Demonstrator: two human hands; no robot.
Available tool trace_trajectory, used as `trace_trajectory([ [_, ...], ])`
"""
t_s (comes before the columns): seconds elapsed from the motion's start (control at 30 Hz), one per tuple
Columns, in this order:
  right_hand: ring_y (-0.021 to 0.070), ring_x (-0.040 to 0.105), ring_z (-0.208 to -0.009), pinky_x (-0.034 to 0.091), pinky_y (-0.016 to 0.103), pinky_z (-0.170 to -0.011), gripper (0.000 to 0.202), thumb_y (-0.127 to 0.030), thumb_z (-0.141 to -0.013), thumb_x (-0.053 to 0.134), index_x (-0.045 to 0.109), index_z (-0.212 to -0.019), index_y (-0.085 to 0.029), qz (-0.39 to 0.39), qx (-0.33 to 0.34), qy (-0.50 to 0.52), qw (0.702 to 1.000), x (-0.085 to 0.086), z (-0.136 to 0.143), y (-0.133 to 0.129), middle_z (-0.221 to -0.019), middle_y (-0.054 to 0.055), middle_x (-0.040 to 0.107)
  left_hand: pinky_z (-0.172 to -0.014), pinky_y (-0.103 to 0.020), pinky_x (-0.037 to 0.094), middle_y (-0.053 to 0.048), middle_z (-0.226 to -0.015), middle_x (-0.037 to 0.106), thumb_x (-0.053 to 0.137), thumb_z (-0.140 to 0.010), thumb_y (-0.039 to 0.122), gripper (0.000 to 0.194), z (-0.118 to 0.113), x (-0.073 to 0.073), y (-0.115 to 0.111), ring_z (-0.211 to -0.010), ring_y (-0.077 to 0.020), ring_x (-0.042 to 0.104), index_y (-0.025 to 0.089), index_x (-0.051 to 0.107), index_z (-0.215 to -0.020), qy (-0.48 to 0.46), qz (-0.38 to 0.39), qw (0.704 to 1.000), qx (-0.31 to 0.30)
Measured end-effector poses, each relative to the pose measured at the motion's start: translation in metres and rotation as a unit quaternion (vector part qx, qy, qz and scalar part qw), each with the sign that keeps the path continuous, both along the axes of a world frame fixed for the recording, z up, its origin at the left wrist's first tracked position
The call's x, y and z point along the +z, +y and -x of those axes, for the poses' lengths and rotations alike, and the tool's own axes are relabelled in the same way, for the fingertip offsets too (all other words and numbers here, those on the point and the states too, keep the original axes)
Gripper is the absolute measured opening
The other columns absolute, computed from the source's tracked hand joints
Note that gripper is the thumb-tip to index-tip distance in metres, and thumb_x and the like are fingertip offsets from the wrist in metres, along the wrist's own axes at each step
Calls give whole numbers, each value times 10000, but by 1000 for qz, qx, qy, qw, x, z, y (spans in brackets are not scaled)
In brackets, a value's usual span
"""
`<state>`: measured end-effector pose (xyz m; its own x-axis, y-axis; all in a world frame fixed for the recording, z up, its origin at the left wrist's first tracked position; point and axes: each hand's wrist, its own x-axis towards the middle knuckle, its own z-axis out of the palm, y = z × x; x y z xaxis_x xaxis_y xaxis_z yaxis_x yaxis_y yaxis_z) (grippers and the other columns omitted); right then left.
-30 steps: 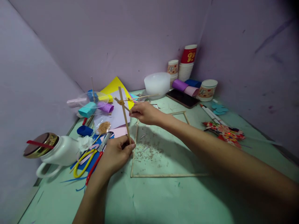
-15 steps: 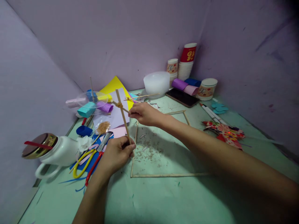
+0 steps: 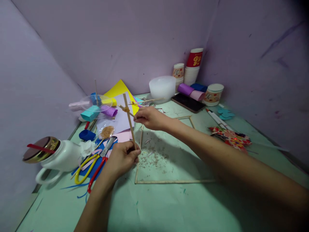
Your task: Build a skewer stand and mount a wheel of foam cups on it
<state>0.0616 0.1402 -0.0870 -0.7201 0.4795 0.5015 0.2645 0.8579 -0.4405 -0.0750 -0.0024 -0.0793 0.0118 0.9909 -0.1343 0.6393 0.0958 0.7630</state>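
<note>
Two thin wooden sticks are crossed and bound with a rubber band [image 3: 126,109]. My left hand [image 3: 126,156] is closed round the lower end of the longer stick [image 3: 130,124], which stands nearly upright, tilted a little left. My right hand [image 3: 148,117] pinches the right end of the short cross stick [image 3: 131,114]. Both hands are above a rectangle of thin sticks [image 3: 173,182] lying on the green tabletop [image 3: 169,206]. Brown shavings [image 3: 154,159] are scattered inside that rectangle. Part of its right side is hidden under my right forearm.
Left of my left hand lie scissors [image 3: 90,170] with yellow and red handles and a tipped white mug [image 3: 65,156]. Rubber bands [image 3: 107,131] sit in a clear bag. Behind are a white bowl [image 3: 162,88], a phone [image 3: 188,102] and stacked paper cups [image 3: 191,75]. Markers [image 3: 218,119] lie right.
The view has shifted slightly. My hands keep the same hold on the crossed sticks, whose top has moved a little to the right.
</note>
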Motion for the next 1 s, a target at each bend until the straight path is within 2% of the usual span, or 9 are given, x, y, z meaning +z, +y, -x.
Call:
trace_trajectory([
  [0.43,134,533,-725,369,240,-687,144,-102,-831,540,683,-812,-116,-6,0,0,1000,2,1,-5,-771,55,633,-502,-226,401,21,-458,569,522,-678,238,124,-1,4,-2,-456,-125,531,181,543,-569,19,-5,1000,-3],
  [1.0,112,446,-648,307,223,-628,156,-116,-834,517,594,-700,-136,-16,-15,-23,1000,4,-1,-7,-701,14,554,-500,-233,399,18,-453,571,521,-675,246,121,-1,2,-1,-451,-130,533,180,543,-576,12,1,1000,0],
])
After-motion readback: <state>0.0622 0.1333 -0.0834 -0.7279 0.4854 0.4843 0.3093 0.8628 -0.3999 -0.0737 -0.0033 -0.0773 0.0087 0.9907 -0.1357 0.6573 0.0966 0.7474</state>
